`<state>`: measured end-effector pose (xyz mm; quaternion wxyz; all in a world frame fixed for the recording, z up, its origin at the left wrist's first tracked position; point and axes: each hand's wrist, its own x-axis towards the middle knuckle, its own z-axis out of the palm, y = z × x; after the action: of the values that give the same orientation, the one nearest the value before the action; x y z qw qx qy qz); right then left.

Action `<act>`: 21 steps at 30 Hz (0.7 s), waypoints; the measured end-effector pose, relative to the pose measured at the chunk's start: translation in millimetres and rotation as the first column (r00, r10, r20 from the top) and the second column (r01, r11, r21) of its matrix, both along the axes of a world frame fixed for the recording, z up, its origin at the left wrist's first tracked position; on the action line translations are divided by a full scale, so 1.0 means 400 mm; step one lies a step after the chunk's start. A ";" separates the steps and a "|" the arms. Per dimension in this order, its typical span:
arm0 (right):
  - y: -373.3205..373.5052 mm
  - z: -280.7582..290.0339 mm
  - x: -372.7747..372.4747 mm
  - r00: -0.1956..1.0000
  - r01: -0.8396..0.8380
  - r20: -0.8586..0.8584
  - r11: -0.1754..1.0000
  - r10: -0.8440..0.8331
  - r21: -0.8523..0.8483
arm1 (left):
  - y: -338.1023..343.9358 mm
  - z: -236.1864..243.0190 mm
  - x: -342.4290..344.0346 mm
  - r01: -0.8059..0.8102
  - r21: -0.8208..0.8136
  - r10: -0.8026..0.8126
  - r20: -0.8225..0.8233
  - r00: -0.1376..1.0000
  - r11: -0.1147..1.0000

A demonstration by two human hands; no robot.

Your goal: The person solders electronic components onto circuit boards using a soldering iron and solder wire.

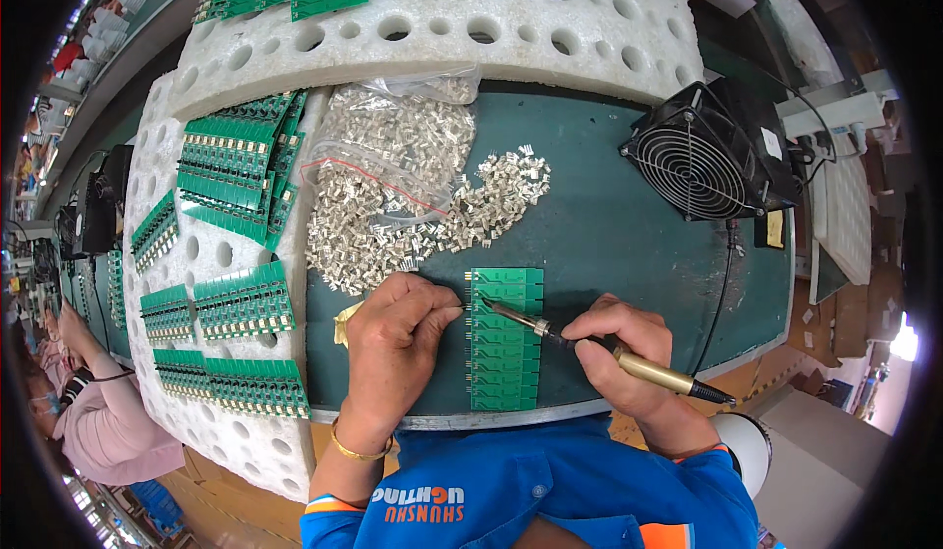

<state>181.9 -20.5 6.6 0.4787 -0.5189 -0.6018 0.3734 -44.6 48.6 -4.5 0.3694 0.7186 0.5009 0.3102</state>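
Note:
A green circuit board panel (506,353) lies on the dark green worktop near its front edge, with a row of small pins along its left side. My right hand (629,343) is closed round the handle of a soldering iron (653,370). The iron's tip points left and touches or hovers over the upper left part of the panel. My left hand (403,328) is pinched at the panel's left edge, close to the tip; what its fingers hold is too small to make out. Beyond it lies a heap of small white connectors (501,195), spilling from a clear plastic bag (398,122).
White foam sheets with round holes (432,53) stand at the back and left, bearing several green boards (246,303). At the right back is a black fan (693,156) with a cable running forward. A person in pink (113,421) sits at the far left.

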 end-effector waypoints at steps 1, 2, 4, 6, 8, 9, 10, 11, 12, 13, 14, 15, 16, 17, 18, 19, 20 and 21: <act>0.001 -0.001 0.001 1.000 0.000 -0.001 1.000 0.000 -0.001 | 0.000 0.001 0.000 0.006 -0.004 -0.006 -0.006 1.000 1.000; 0.001 -0.003 0.001 1.000 -0.007 0.002 1.000 0.007 0.005 | 0.000 0.002 0.000 0.011 -0.009 -0.011 -0.013 1.000 1.000; 0.002 -0.004 0.001 1.000 -0.014 0.005 1.000 0.014 0.010 | -0.001 -0.001 -0.001 0.018 -0.014 -0.018 -0.011 1.000 1.000; 0.002 -0.003 -0.002 1.000 -0.018 0.009 1.000 0.018 0.002 | -0.001 -0.003 -0.002 0.024 -0.021 -0.025 -0.009 1.000 0.999; 0.002 -0.001 -0.003 1.000 -0.021 0.012 1.000 0.021 -0.005 | 0.000 -0.003 -0.003 0.040 -0.035 -0.040 -0.010 0.999 0.999; 0.002 -0.001 -0.003 1.000 -0.026 0.014 1.000 0.026 -0.010 | 0.000 -0.002 -0.003 0.039 -0.037 -0.039 -0.011 0.999 0.999; 0.002 -0.001 -0.003 1.000 -0.027 0.013 1.000 0.027 -0.012 | 0.000 0.000 -0.004 0.042 -0.048 -0.043 -0.012 0.999 0.998; 0.001 -0.001 -0.004 1.000 -0.027 0.003 1.000 0.027 -0.015 | 0.000 0.000 -0.004 0.046 -0.059 -0.047 -0.012 0.999 0.997; 0.002 -0.001 -0.004 1.000 -0.027 -0.006 0.999 0.027 -0.018 | 0.001 0.000 -0.005 0.046 -0.060 -0.046 -0.012 0.999 0.997; 0.002 -0.001 -0.005 1.000 -0.028 -0.006 0.999 0.028 -0.018 | 0.003 -0.002 -0.006 0.057 -0.040 -0.057 -0.009 0.998 0.998; 0.002 -0.001 -0.005 1.000 -0.028 -0.001 0.999 0.027 -0.016 | 0.005 -0.003 -0.006 0.068 -0.019 -0.068 -0.007 0.998 0.998; 0.002 -0.002 -0.005 1.000 -0.027 0.004 1.000 0.027 -0.014 | 0.005 -0.004 -0.007 0.067 -0.019 -0.067 -0.007 0.998 0.998; 0.003 -0.002 -0.005 1.000 -0.028 0.004 1.000 0.028 -0.014 | 0.005 -0.004 -0.007 0.070 -0.022 -0.071 -0.002 0.998 0.997; 0.003 -0.002 -0.005 1.000 -0.028 0.002 1.000 0.028 -0.014 | 0.005 -0.005 -0.007 0.074 -0.026 -0.074 0.002 0.997 0.997; 0.002 -0.002 -0.005 1.000 -0.029 -0.001 0.999 0.029 -0.014 | 0.005 -0.005 -0.007 0.073 -0.025 -0.073 0.002 0.997 0.997; 0.001 -0.002 -0.004 1.000 -0.031 -0.001 0.999 0.031 -0.014 | 0.005 -0.005 -0.006 0.074 -0.024 -0.074 0.003 0.997 0.997; 0.000 -0.002 -0.001 0.999 -0.032 0.005 0.999 0.032 -0.023 | 0.005 -0.005 -0.006 0.076 -0.022 -0.076 0.004 0.997 0.997; -0.001 -0.001 0.000 0.999 -0.032 0.011 0.999 0.032 -0.033 | 0.005 -0.006 -0.007 0.076 -0.022 -0.076 0.004 0.997 0.997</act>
<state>181.7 -21.0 6.3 0.4608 -0.5190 -0.6065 0.3878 -47.3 50.5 -6.9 0.3897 0.7324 0.4762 0.2915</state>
